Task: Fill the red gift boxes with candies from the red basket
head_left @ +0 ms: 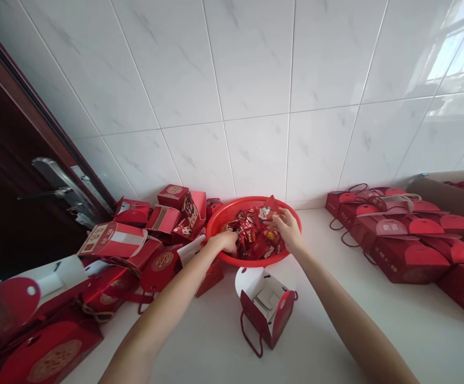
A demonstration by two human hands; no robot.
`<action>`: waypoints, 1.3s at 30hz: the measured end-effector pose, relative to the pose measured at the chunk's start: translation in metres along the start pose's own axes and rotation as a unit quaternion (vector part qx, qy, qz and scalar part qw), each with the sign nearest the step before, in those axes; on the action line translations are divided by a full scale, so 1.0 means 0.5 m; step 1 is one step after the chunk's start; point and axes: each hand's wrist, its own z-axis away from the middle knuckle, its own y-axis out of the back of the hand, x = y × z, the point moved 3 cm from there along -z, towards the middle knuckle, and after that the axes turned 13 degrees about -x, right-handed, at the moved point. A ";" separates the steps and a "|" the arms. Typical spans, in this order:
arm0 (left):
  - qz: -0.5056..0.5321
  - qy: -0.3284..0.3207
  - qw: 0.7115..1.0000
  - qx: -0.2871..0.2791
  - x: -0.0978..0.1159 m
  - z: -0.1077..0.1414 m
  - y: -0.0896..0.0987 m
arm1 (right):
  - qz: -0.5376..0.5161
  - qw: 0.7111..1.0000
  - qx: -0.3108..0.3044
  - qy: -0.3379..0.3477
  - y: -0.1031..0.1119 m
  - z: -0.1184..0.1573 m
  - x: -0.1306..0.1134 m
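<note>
A round red plastic basket [252, 262] stands by the wall, filled with red wrapped candies [248, 233]. My left hand [227, 242] reaches over its left rim with curled fingers down among the candies; what they pinch is hidden. At the basket's right side, my right hand [288, 228] grips a red packet [267, 212] with a printed cartoon figure, thumb and fingers closed on its edge. In front of the basket, an open red gift box [268, 306] with a white inside and a cord handle stands upright, touched by neither hand.
Red boxes [112, 240], some open and some folded, lie heaped on the left beside a dark door [20, 144]. Closed red boxes [410, 258] with cord handles are grouped on the right. Behind them stands a cardboard carton [440, 189]. A tiled wall [256, 154] bounds the white surface [328, 330].
</note>
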 end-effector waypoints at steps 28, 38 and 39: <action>0.360 -0.285 0.883 0.098 0.056 0.054 0.022 | 0.168 0.973 -0.159 0.027 -0.026 0.021 -0.029; 0.076 -0.100 0.992 0.020 -0.013 0.019 0.018 | 0.139 0.989 -0.053 0.023 -0.017 0.020 -0.033; 0.052 -0.088 0.995 0.005 -0.016 0.016 0.014 | 0.135 0.989 -0.052 0.020 -0.017 0.020 -0.033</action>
